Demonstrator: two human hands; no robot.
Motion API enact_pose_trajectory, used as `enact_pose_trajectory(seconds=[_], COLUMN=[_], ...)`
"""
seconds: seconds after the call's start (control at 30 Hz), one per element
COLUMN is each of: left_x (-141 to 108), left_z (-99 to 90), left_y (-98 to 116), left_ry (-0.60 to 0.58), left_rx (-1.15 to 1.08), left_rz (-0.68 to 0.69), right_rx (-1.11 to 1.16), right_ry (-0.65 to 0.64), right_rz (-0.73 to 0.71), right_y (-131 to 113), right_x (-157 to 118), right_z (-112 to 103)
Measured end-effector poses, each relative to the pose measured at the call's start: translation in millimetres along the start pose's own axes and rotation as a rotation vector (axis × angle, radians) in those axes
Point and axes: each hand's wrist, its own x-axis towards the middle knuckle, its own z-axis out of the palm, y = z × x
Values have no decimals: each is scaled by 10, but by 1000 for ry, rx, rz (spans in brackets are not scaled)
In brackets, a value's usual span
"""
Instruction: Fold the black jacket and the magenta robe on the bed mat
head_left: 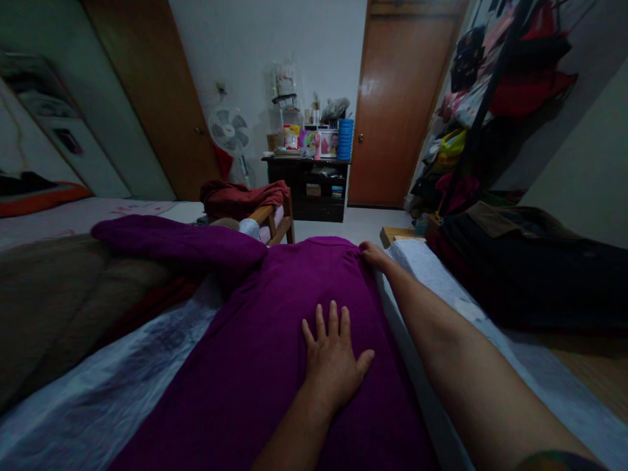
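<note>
Starting at the far left, a brown blanket (53, 307) lies bunched on the bed, with an orange-edged cushion (39, 196) behind it by the wall. A pale bedsheet (112, 386) covers the mattress beneath. Across that sheet spreads a purple sweater (255, 366), laid flat and running lengthwise away from the person; one sleeve (171, 242) stretches out to the left over the blanket. The left hand (333, 366) rests palm down on the middle of the sweater's body, fingers spread apart and flat, gripping nothing. Farther on, the right hand (375, 255) reaches to the sweater's far end near its right shoulder; its fingers are curled at the fabric's edge, though whether they pinch the cloth cannot be told from this angle. The right forearm runs along the bed's right edge.

Beyond the bed, a red garment (240, 196) is heaped on a wooden chair (279, 219), a white standing fan (229, 131) is behind it, and a dark cabinet (307, 186) carries boxes and bottles between two brown doors (397, 111). At the right, dark clothes (520, 261) are piled beside the bed, and bags and garments hang on a rack (490, 85) against the wall.
</note>
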Motion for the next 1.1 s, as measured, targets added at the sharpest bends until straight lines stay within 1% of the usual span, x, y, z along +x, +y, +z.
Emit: enact_pose_trajectory(seconds=[0.07,0.13,0.2,0.3,0.4,0.5,0.57,0.63,0.7,0.77,0.83,0.87,0.93,1.03,1.1], left_x=[3,4,2,-2,-4,-3,-2,0,2,4,5,5,4,1,-1], left_z=[-9,-19,-27,-26,-12,-5,-11,-26,-44,-58,-67,-70,-75,-79,-76], left_y=[5,8,9,6,1,-1,0,4,10,14,15,15,12,6,2], left_ry=[-2,-6,-9,-6,-1,2,1,-6,-18,-22,-16,-15,-22,-29,-24], left_rx=[-4,-10,-16,-17,-7,-11,-25,-36,-38,-36,-33,-30,-22,-12,-11], left_rz=[-2,-8,-11,-4,-3,-4,-2,-6,-15,-18,-12,-9,-6,-5,-2], right_rx=[27,37,39,25,8,-6,-15,-21,-26,-32,-47,-62,-114,-185,-195], right_ry=[-35,-43,-23,47,92,84,89,113,147,197,234,231,112,-36,-87], right_rz=[17,37,55,90,115,137,152,167,183,159,56,-26,-134,-123,-79], right_y=[-2,-3,-6,-20,-45,-59,-60,-71,-120,-222,-367,-442,-567,-624,-581], right_x=[42,68,85,95,60,-16,-61,-93,-131,-206,-333,-411,-568,-718,-735], right_z=[-27,-68,-114,-148,-87,30,69,44,-31,-103,-118,-96,-4,170,252])
